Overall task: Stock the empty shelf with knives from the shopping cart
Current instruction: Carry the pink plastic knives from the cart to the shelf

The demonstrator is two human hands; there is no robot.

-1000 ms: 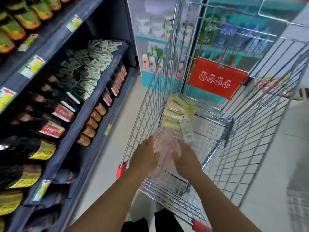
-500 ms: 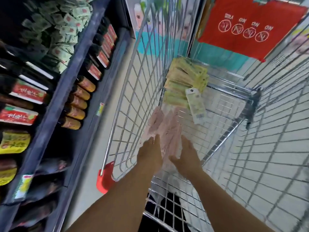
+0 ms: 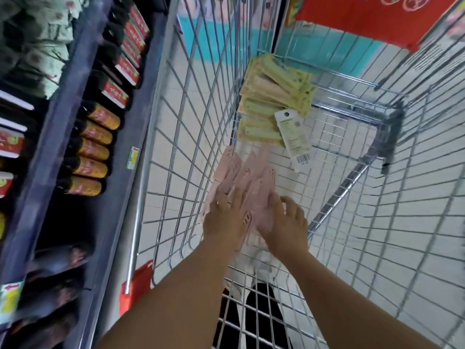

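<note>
Inside the wire shopping cart (image 3: 392,222), at its near end, both hands reach down onto a bundle of pink packaged knives (image 3: 247,182) lying on the cart floor. The left hand (image 3: 224,222) rests on the bundle's left side with fingers laid forward over the packs; the right hand (image 3: 284,222) flanks the bundle's right side, fingers spread and lightly bent. Motion blur makes it hard to say whether either hand actually grips a pack. Farther along the cart floor, against its left wall, lies a stack of yellow-green packs (image 3: 274,96), one white-backed pack (image 3: 293,137) turned over beside them. Left of the cart, shelving holds dark bottles (image 3: 90,152).
</note>
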